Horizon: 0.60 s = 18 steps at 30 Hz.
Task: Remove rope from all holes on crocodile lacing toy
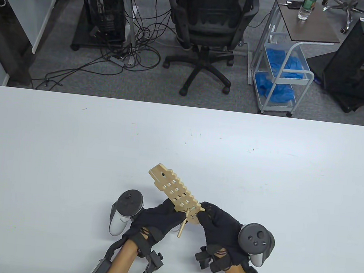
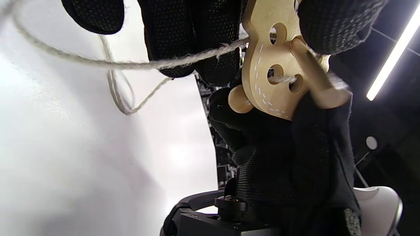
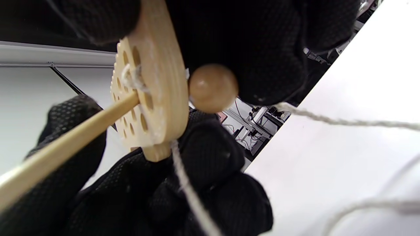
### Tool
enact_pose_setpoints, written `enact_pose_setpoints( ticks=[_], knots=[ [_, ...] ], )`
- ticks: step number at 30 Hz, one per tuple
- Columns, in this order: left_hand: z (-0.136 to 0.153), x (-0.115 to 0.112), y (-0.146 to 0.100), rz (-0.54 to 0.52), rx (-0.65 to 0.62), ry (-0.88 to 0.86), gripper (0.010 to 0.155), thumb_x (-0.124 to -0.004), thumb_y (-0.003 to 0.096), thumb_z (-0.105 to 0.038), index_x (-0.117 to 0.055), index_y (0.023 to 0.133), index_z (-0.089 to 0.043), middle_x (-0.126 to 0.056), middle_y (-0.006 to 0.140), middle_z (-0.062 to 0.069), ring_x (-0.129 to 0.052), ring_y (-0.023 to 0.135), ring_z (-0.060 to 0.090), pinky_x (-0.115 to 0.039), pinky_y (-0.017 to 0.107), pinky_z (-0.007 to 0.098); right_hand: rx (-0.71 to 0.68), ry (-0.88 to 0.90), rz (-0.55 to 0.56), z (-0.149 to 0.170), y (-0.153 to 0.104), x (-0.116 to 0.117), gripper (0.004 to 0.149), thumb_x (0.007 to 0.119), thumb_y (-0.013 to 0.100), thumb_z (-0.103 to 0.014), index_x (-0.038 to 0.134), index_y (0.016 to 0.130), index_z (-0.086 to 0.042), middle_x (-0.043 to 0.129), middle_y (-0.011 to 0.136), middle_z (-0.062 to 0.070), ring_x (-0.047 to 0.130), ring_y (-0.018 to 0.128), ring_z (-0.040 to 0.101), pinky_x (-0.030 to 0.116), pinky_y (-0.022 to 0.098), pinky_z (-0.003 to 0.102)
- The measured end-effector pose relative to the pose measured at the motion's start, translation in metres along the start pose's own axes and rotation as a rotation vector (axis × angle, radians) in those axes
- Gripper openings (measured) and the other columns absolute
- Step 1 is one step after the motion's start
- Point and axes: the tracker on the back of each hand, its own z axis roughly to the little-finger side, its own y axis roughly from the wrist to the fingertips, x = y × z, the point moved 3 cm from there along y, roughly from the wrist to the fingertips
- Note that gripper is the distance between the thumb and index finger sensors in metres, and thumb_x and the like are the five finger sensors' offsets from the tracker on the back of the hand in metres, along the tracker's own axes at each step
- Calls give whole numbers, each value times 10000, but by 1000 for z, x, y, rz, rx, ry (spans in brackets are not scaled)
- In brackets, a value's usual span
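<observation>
Evidently gripping crocodile toy (image 1: 176, 191) above desk (image 1: 68, 163) with both hands, left hand (image 1: 157, 218) and right hand (image 1: 221, 228), wooden needle (image 1: 183, 223) freed to draw rope (image 2: 131, 65) out.

Black office chair (image 1: 210, 25) on grey carpet (image 1: 161, 82) beyond white table (image 1: 70, 150).

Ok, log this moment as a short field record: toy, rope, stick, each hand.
toy: wooden crocodile lacing toy, held above the table
rope: rope passes through holes at the near end; slack hangs below
stick: wooden stick pokes from a near-end hole
left hand: left hand grips the toy
right hand: right hand grips the toy's near end
</observation>
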Motion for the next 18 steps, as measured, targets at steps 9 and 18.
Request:
enact_pose_setpoints(
  ticks=[9, 18],
  knots=[
    [-7, 2, -1, -63, 21, 179, 955, -908, 433, -505, -376, 1157, -183, -903, 901, -32, -902, 823, 242, -653, 685, 651, 40, 23, 18, 4, -1, 0, 455, 798, 403, -367, 830, 734, -57, 978, 669, 210, 997, 488, 415, 710, 516, 663],
    [-17, 0, -6, -201, 32, 452, 836, -818, 473, -509, -460, 1131, -139, -961, 847, -26, -944, 772, 236, -679, 669, 640, 170, 115, 69, 22, -4, 0, 455, 808, 411, -365, 843, 703, -18, 994, 602, 235, 1016, 412, 408, 737, 480, 653]
  ],
)
